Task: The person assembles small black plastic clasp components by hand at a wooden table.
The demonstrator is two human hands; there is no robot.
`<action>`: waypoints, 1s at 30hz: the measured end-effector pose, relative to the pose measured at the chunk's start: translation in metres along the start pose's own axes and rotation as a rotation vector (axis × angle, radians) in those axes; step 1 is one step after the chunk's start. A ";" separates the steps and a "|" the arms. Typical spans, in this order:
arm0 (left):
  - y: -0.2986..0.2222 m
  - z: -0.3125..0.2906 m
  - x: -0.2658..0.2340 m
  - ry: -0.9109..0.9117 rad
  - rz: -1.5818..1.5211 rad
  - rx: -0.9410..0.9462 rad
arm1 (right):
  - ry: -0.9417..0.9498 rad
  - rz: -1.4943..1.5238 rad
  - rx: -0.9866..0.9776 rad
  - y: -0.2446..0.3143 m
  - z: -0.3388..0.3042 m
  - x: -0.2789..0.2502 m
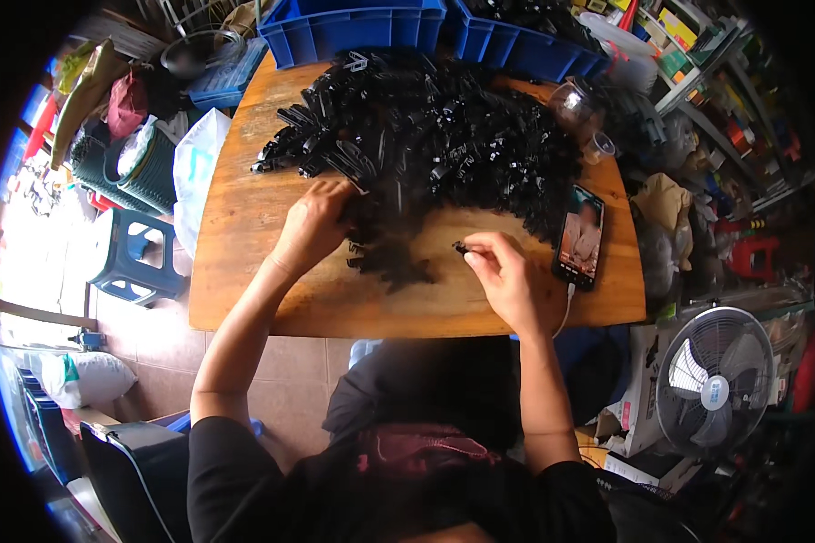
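Observation:
A large heap of small black plastic parts [480, 136] covers the far half of the wooden table [244, 244]. At the heap's near left edge is my left hand [317, 224], its fingers curled in among the parts. What those fingers hold, if anything, is hidden. My right hand [505, 276] is over the bare wood right of the middle, thumb and forefinger pinching a small black part [462, 247]. Between my hands lies a smaller group of black parts [394, 258], partly blurred.
Two blue plastic crates [353, 36] [525, 47] stand along the far edge. A lit phone [580, 237] with a white cable lies at the right edge, near a clear plastic cup [598, 147]. Beside the table are a blue stool [140, 253] and a fan [715, 382].

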State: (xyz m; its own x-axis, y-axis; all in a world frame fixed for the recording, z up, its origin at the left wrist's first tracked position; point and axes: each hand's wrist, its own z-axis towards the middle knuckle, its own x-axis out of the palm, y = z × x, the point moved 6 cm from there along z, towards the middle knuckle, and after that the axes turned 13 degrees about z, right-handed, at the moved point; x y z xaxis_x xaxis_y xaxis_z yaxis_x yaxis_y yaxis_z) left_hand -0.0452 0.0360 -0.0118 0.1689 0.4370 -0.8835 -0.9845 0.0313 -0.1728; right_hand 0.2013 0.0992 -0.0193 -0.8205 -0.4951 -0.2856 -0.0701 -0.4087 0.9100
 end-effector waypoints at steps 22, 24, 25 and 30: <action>-0.094 0.008 0.015 0.503 -1.098 -0.216 | -0.029 0.156 -0.238 0.065 0.005 0.004; -0.098 0.009 0.009 0.497 -1.055 -0.213 | -0.003 0.116 -0.221 0.065 0.004 0.004; -0.098 0.008 0.006 0.489 -1.010 -0.214 | -0.006 0.116 -0.222 0.064 0.004 0.004; -0.093 0.003 0.003 0.403 -0.816 -0.138 | -0.043 -0.063 -0.234 0.065 0.003 0.004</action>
State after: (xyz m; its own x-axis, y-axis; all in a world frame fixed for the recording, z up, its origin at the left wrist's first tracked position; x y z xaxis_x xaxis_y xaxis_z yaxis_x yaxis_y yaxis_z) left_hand 0.0469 0.0376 0.0030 0.8379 -0.0204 -0.5454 -0.5428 0.0737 -0.8366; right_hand 0.1915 0.0727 0.0392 -0.8424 -0.4320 -0.3221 0.0075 -0.6071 0.7946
